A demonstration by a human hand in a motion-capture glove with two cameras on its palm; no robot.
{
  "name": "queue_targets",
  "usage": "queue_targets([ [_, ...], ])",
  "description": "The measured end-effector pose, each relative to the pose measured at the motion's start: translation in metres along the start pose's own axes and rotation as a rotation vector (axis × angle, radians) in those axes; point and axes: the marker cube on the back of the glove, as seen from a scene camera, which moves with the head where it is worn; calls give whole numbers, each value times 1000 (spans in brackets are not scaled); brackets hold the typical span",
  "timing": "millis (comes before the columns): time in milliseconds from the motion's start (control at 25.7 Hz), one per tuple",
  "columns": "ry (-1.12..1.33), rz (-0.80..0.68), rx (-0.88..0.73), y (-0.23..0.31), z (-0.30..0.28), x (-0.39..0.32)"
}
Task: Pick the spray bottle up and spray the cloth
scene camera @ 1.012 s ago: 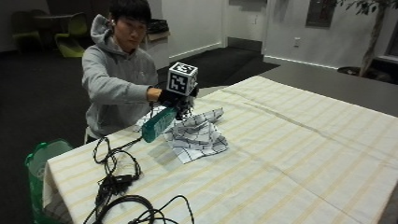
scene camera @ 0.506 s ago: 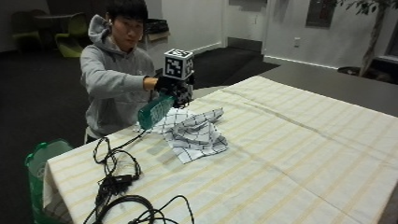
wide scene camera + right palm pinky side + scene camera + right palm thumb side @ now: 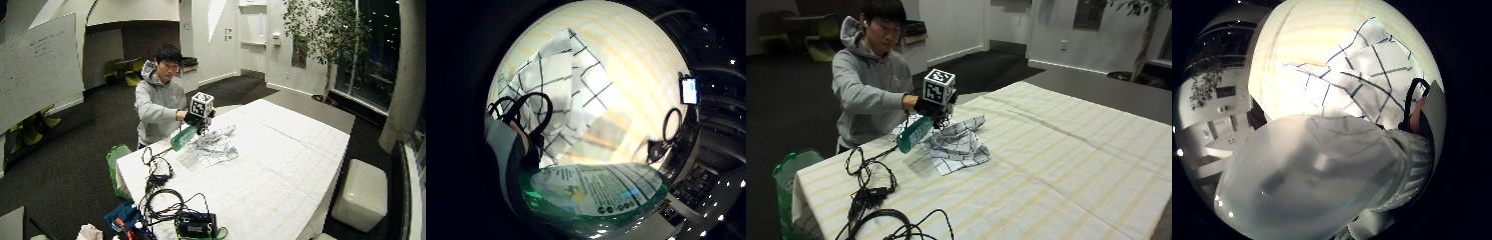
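Note:
A person behind the table grips a green spray bottle [image 3: 914, 134] with the gloved right hand [image 3: 929, 106]. The bottle hangs tilted in the air, its base toward the table's near-left side, its top hidden in the hand. A white checked cloth [image 3: 959, 145] lies crumpled on the striped tablecloth just below and beside the hand. In the wide outside view, the bottle [image 3: 183, 138] hangs over the cloth's [image 3: 214, 146] left edge. The bottle's label [image 3: 601, 192] and its pale body [image 3: 1317, 175] fill the palm views, with the cloth [image 3: 1372, 75] beyond.
The table [image 3: 1065, 165] carries a yellow-striped cover. Black cables [image 3: 872, 195] trail over its near-left corner. A green bag [image 3: 789, 170] stands on the floor by that corner. More gear [image 3: 193, 222] sits at the table's near end.
The hand lifted the bottle a little toward the person, then lowered it again beside the cloth. The cloth has not moved.

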Motion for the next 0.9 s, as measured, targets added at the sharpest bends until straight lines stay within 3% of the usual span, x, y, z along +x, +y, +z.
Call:
queue_targets([
  [195, -370, -69, 129, 4, -54, -36],
  [467, -977, -163, 464, -15, -131, -100],
  [662, -1286, -172, 576, -60, -121, -162],
  [896, -1279, -150, 560, -127, -64, -225],
])
